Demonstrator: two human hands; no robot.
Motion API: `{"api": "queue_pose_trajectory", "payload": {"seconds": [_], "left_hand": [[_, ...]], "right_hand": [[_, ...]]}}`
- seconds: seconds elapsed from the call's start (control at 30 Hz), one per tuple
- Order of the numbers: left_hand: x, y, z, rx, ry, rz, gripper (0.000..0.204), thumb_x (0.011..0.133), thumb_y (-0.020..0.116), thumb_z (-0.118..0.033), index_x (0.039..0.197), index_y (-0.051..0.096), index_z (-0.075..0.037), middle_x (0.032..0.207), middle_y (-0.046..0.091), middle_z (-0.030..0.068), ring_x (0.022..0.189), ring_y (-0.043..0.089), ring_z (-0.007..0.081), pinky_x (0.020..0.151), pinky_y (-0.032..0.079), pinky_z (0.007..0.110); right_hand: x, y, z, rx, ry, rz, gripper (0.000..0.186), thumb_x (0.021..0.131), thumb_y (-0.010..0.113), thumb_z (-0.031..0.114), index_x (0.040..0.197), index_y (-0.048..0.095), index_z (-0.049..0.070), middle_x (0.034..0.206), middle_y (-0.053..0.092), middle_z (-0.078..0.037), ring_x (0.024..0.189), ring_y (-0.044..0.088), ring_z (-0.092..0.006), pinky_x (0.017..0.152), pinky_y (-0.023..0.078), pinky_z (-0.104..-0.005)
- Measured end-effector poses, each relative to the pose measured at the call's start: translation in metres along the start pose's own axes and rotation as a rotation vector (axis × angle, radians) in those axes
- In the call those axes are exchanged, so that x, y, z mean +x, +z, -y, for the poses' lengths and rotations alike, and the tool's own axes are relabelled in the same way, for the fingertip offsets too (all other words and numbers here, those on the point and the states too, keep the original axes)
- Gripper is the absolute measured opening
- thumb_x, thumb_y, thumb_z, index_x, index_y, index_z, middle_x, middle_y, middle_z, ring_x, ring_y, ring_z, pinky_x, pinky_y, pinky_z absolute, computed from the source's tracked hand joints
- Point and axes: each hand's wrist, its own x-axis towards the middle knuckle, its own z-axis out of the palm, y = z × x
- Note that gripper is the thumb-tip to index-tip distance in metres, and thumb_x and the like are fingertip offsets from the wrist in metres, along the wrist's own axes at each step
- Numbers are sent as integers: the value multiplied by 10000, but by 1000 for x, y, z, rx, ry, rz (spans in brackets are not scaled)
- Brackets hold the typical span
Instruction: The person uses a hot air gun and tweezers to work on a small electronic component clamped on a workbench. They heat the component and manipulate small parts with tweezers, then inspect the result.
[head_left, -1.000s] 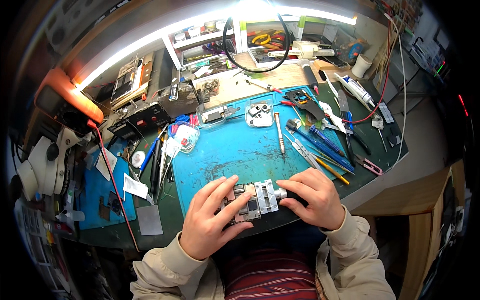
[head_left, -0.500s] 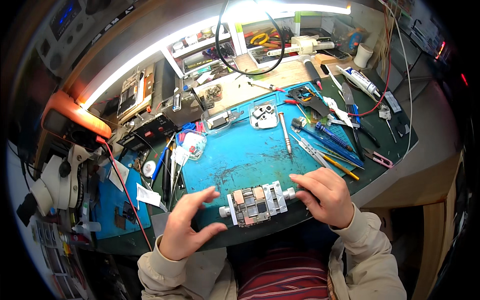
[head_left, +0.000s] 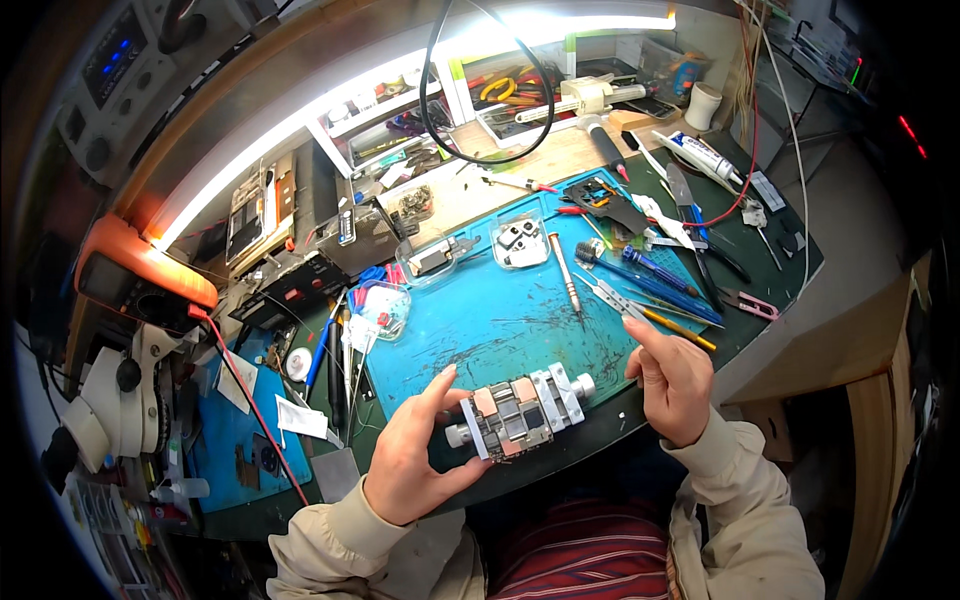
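Observation:
A metal clamp holder with a knob at each end lies at the near edge of the blue mat, a phone circuit board with copper-coloured patches fixed between its jaws. My left hand grips the holder's left end, thumb on the near side and fingers on the far side. Raised to the right of the holder, my right hand holds nothing visible. Its index finger points forward while the other fingers curl. That fingertip is close by the metal tweezers; whether they touch I cannot tell.
On the blue mat lie a screwdriver, brushes and small clear trays of parts. Pliers rest at the right. An orange multimeter with a red lead stands left. A black cable loop hangs overhead.
My left hand has closed on the holder's left end, and the holder is turned slightly. My right hand has moved away from the right knob, up and to the right, towards the tweezers.

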Motion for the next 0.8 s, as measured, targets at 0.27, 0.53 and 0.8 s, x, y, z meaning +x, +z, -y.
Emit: {"api": "queue_pose_trajectory", "payload": {"seconds": [0.27, 0.53, 0.8], "left_hand": [[-2, 1, 12, 230, 80, -51, 1166, 619, 1020, -232, 1584, 408, -2, 1240, 674, 157, 1159, 628, 302, 950, 532, 404], [15, -23, 12, 74, 161, -227, 307, 846, 837, -27, 1132, 739, 23, 1006, 719, 145, 892, 687, 274, 741, 548, 354], [-4, -23, 24, -57, 156, -183, 412, 1144, 478, -268, 980, 743, 2, 631, 588, 47, 474, 488, 130, 469, 350, 283]], "right_hand": [[-1, 3, 4, -108, -36, -13, 442, 864, 617, -110, 1272, 718, 29, 825, 693, -77, 682, 675, -252, 627, 516, -364], [5, 2, -1, -187, -122, -72, 468, 760, 590, -174, 1166, 744, 3, 1105, 696, -156, 826, 664, -275, 718, 550, -355], [1, 5, 8, -259, -68, -131, 200, 929, 718, -8, 1123, 760, 23, 885, 694, -78, 744, 638, -252, 637, 500, -344]]}}
